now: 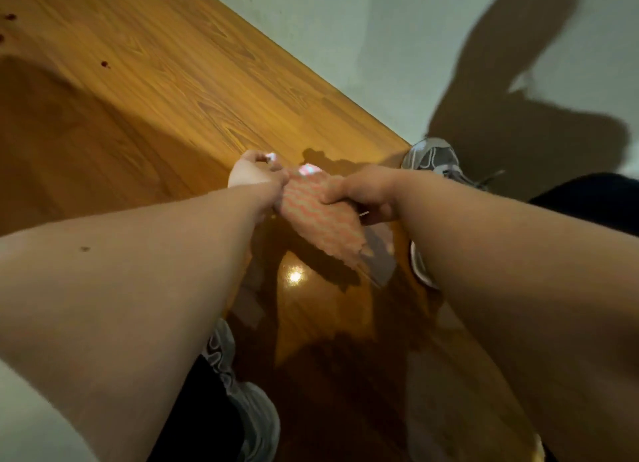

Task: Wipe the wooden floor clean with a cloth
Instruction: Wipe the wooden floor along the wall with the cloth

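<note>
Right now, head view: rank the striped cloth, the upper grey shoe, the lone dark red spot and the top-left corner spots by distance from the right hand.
1. The striped cloth: gripped in the right hand itself.
2. The grey shoe: just beyond the hand, up and to its right.
3. The lone dark red spot: far off to the left.
4. The corner spots: farthest, top-left of the view.

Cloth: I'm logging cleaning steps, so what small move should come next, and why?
Probably lower the cloth onto the floor: the left hand and right hand hold it up off the boards, and dark spots dot the wood farther off.
</note>
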The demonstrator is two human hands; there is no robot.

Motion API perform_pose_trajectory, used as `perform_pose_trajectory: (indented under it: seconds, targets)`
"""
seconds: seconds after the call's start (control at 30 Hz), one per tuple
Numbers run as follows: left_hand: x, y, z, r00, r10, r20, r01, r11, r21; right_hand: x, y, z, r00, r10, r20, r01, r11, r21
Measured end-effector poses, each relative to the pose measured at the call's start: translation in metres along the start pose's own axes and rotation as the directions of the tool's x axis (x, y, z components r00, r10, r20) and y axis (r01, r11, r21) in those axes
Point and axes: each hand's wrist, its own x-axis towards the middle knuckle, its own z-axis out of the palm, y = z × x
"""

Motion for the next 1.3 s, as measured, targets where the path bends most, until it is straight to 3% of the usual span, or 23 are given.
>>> perform_pose_trajectory:
  seconds: [0.07, 0.17, 0.2, 0.27, 0.3, 0.33, 0.4, 0.43, 0.47, 0.5, 0.57, 0.63, 0.7, 0.77, 0.87, 0.93, 1.03, 1.13, 1.17, 1.2, 1.23, 1.3]
  targets:
    - [0.023, 0.001, -0.004, 0.996, -0.038, -0.080, 0.043, 0.997, 0.068, 0.026, -0.024, -0.005, 1.000, 0.017, -0.004, -0.017, 0.997, -0.081]
    - [0.042, 0.005, -0.008, 0.991, -0.094, -0.090, 0.109, 0.978, 0.178, 0.050, -0.049, -0.013, 0.983, -0.104, -0.151, 0.054, 0.951, -0.304]
    - [0.050, 0.005, -0.008, 0.990, -0.116, -0.078, 0.129, 0.973, 0.193, 0.055, -0.058, -0.019, 0.965, -0.166, -0.203, 0.053, 0.883, -0.467]
    - [0.060, 0.002, -0.004, 0.989, -0.143, -0.034, 0.147, 0.962, 0.228, 0.065, -0.062, -0.034, 0.895, -0.354, -0.270, 0.012, 0.626, -0.780]
    - [0.065, 0.001, -0.004, 0.990, -0.143, -0.013, 0.141, 0.957, 0.255, 0.070, -0.059, -0.043, 0.855, -0.436, -0.279, 0.007, 0.549, -0.836]
    - [0.070, 0.001, -0.004, 0.990, -0.141, -0.001, 0.136, 0.948, 0.287, 0.077, -0.056, -0.051, 0.818, -0.454, -0.353, -0.033, 0.576, -0.817]
    - [0.076, 0.001, -0.008, 0.989, -0.144, 0.027, 0.125, 0.924, 0.360, 0.093, -0.044, -0.056, 0.742, -0.399, -0.539, 0.042, 0.829, -0.557]
    - [0.079, 0.000, -0.012, 0.988, -0.146, 0.041, 0.119, 0.913, 0.389, 0.102, -0.034, -0.050, 0.747, -0.328, -0.578, 0.064, 0.901, -0.429]
    - [0.080, -0.002, -0.018, 0.989, -0.141, 0.053, 0.105, 0.898, 0.427, 0.107, -0.024, -0.035, 0.807, -0.245, -0.537, 0.026, 0.924, -0.382]
    - [0.082, -0.003, -0.025, 0.990, -0.125, 0.058, 0.082, 0.876, 0.476, 0.109, -0.013, -0.014, 0.888, -0.190, -0.419, -0.020, 0.895, -0.446]
    - [0.086, -0.008, -0.041, 0.992, -0.110, 0.061, 0.058, 0.832, 0.552, 0.105, 0.006, 0.033, 0.962, -0.234, -0.143, 0.046, 0.654, -0.755]
    - [0.091, -0.014, -0.054, 0.989, -0.142, 0.040, 0.095, 0.822, 0.561, 0.106, 0.015, 0.062, 0.925, -0.342, 0.164, 0.305, 0.412, -0.859]
    - [0.095, -0.022, -0.064, 0.983, -0.183, -0.013, 0.159, 0.815, 0.558, 0.119, 0.002, 0.068, 0.834, -0.351, 0.426, 0.516, 0.223, -0.827]
    - [0.094, -0.036, -0.074, 0.974, -0.216, -0.060, 0.213, 0.802, 0.558, 0.138, -0.025, 0.061, 0.764, -0.325, 0.557, 0.605, 0.064, -0.793]
    - [0.084, -0.069, -0.096, 0.954, -0.293, -0.058, 0.264, 0.735, 0.624, 0.171, -0.058, 0.023, 0.771, -0.496, 0.400, 0.479, 0.038, -0.877]
    - [0.077, -0.091, -0.110, 0.932, -0.356, -0.075, 0.317, 0.694, 0.647, 0.196, -0.077, -0.013, 0.850, -0.493, 0.185, 0.271, 0.108, -0.957]
    - [0.071, -0.120, -0.118, 0.874, -0.473, -0.112, 0.437, 0.666, 0.605, 0.222, -0.106, -0.048, 0.908, -0.386, -0.165, -0.049, 0.291, -0.955]
    - [0.073, -0.136, -0.118, 0.836, -0.534, -0.123, 0.504, 0.661, 0.555, 0.235, -0.127, -0.025, 0.889, -0.322, -0.326, -0.105, 0.551, -0.828]
    - [0.074, -0.137, -0.118, 0.835, -0.536, -0.121, 0.504, 0.661, 0.555, 0.234, -0.130, -0.003, 0.886, -0.354, -0.300, -0.068, 0.540, -0.839]
    - [0.075, -0.137, -0.118, 0.834, -0.539, -0.114, 0.502, 0.658, 0.561, 0.230, -0.128, 0.023, 0.883, -0.419, -0.211, 0.008, 0.464, -0.886]
    - [0.075, -0.137, -0.118, 0.832, -0.544, -0.108, 0.501, 0.654, 0.567, 0.223, -0.123, 0.052, 0.867, -0.495, -0.054, 0.150, 0.363, -0.920]
    - [0.078, -0.135, -0.118, 0.825, -0.555, -0.108, 0.509, 0.645, 0.570, 0.210, -0.111, 0.100, 0.764, -0.541, 0.352, 0.504, 0.160, -0.849]
